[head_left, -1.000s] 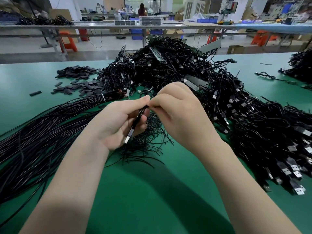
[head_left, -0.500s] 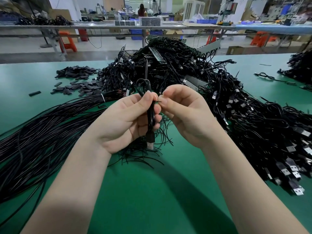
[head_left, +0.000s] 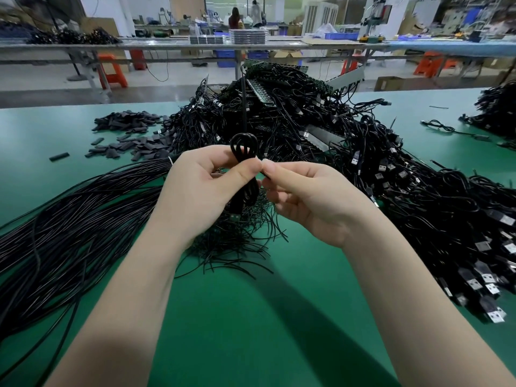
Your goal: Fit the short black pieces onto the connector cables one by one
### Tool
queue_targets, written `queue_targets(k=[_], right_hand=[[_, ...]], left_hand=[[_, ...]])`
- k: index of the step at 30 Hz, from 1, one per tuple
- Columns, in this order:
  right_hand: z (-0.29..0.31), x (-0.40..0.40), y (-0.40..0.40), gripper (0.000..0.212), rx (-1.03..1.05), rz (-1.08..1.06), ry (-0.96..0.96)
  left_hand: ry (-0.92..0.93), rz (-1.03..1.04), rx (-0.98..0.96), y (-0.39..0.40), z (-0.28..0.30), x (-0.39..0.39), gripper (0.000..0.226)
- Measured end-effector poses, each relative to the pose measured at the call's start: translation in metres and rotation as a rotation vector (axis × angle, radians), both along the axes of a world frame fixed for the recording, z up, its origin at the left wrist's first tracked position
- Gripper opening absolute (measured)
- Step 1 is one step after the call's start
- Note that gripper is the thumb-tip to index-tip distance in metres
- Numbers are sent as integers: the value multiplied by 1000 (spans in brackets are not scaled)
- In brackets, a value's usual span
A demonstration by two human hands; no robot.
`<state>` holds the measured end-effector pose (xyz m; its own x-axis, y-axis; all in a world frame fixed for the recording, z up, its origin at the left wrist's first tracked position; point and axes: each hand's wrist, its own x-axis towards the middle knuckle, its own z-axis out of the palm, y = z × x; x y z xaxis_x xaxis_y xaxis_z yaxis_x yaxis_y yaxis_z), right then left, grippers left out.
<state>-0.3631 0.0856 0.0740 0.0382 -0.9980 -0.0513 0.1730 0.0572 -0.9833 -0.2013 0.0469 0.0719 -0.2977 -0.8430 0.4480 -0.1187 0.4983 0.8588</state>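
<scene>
Folded cable pinched between both hands

Left hand (head_left: 201, 191) is closed around the looped cable (head_left: 243, 152); right hand (head_left: 301, 199) pinches it beside the left thumb. Black pieces (head_left: 131, 135) lie far left of it. A loosened pinch could unfold the loops.

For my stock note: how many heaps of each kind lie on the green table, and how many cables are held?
Heap of short black pieces: 1
Bundle of straight cables: 1
Heaps of connector cables: 2
Heap of thin black strands: 1
Coiled cable in left hand: 1
Total: 6
</scene>
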Motion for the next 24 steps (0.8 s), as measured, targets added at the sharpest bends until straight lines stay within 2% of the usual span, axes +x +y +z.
queue_targets(k=[9,14,16,18,20,22,24], right_hand=[[2,-6,0,11,62,136,-113],[3,-5,2,12,15,94,-95],[2,-3,2,8,-82,32,25],[1,0,1,6,-237,-64,226],[-1,4,-2,9,-434,-210,487],[-4,8,-3,6,-734,-359,787],[-8,9,-4,6,-1028,-441,1057]], left_hand=[[13,-18,3,1,1,-1,6],[28,-1,-17,1,1,-1,10],[29,37,-30,0,-1,-1,5],[38,76,-42,1,-3,-3,2],[66,115,-18,2,-4,-8,15],[152,103,165,3,-3,-10,27],[268,-9,509,3,2,-9,31]])
